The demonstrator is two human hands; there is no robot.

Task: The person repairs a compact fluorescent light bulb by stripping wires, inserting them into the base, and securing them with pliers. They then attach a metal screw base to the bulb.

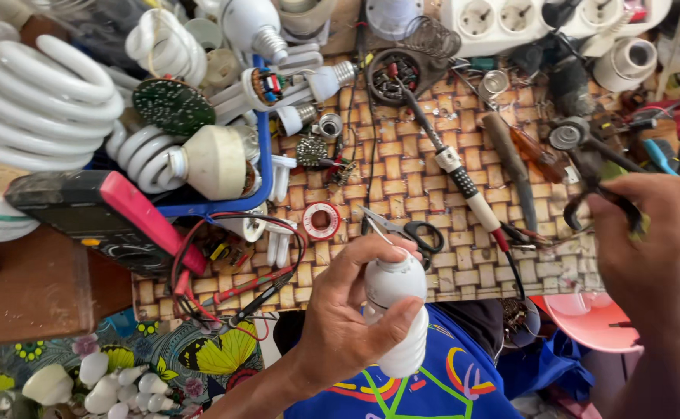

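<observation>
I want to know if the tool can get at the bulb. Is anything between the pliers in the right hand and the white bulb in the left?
Nothing visible does. The pliers in the right hand and the white bulb in the left hand have only open mat between them.

A woven mat (402,186) covers the bench. On it lie a soldering iron (464,186), scissors (414,231), a solder reel (321,220), a screwdriver (511,167) and a small circuit board (311,150). At left, a blue tray (263,167) holds spiral lamps (41,101) and a round green board (173,106). A black-and-red multimeter (99,213) rests just beside the tray, its red and black leads (239,291) trailing over the mat. A white power strip (511,19) sits along the top edge. A pink plastic piece (588,318) shows below the mat.
</observation>
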